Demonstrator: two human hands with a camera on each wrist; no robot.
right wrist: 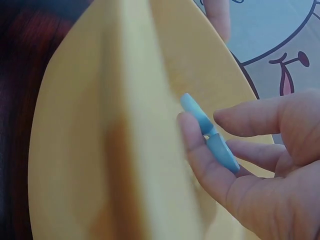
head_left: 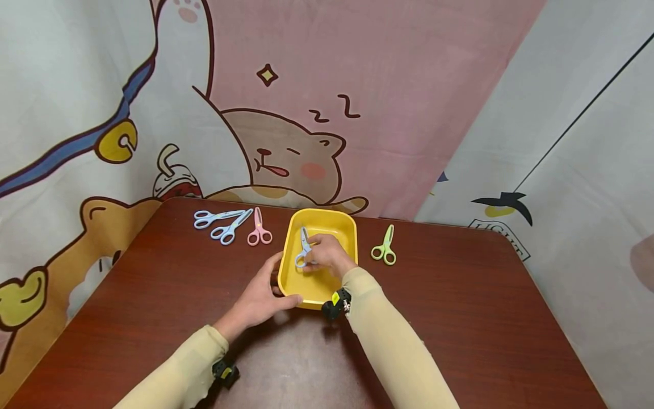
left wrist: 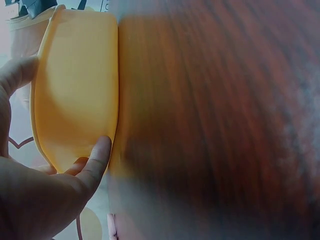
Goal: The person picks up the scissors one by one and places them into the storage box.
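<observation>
A yellow tray (head_left: 317, 289) stands on the table, and my left hand (head_left: 261, 298) grips its near left corner. In the left wrist view, the thumb (left wrist: 22, 74) lies at the tray's rim and a fingertip (left wrist: 103, 145) presses low on its outer wall. Inside the tray, my right hand (head_left: 329, 253) holds light blue scissors (head_left: 305, 247), blades pointing away from me. The right wrist view shows the blue scissors' handles (right wrist: 222, 152) between the thumb and curled fingers, with the tray's blurred rim in front.
Left of the tray lie two pairs of pale blue scissors (head_left: 225, 234), their blades close together, and pink scissors (head_left: 259, 232). Green scissors (head_left: 385, 247) lie to its right. A printed cloth (head_left: 398, 102) hangs behind the dark wooden table (head_left: 460, 318).
</observation>
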